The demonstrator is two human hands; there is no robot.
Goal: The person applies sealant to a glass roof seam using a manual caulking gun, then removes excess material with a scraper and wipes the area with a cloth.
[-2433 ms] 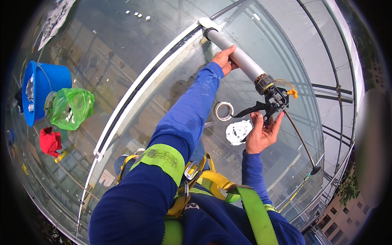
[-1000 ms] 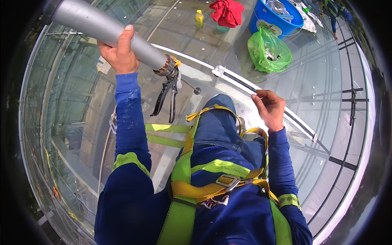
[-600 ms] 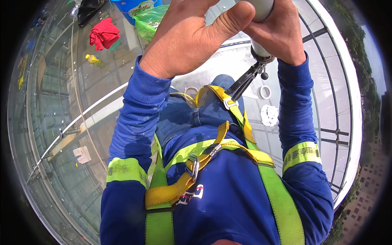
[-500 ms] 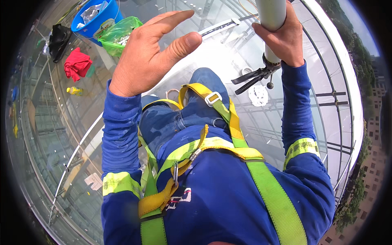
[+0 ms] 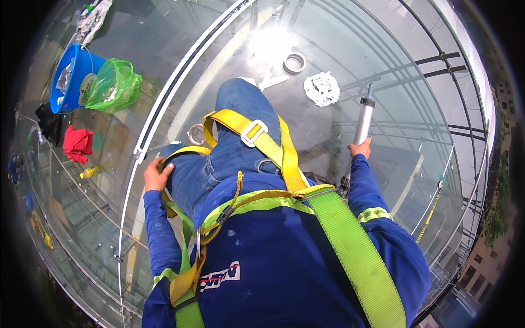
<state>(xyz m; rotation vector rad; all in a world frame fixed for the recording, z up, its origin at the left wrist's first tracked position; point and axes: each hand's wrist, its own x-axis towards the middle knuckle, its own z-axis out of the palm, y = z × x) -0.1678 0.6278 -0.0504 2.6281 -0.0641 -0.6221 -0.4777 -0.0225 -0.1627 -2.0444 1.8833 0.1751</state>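
My right hand (image 5: 360, 149) holds a smooth metal caulking tube (image 5: 363, 121), long axis and nozzle (image 5: 369, 91) toward twelve o'clock; left hand (image 5: 158, 175), grip unclear.

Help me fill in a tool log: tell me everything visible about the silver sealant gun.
The sealant gun has a silver, metal-looking barrel, a dark collar and a slim grey nozzle pointing forward and slightly right. It is out to the right; whether it touches the glass below is unclear. The right hand grips its barrel; the rear is mostly hidden.
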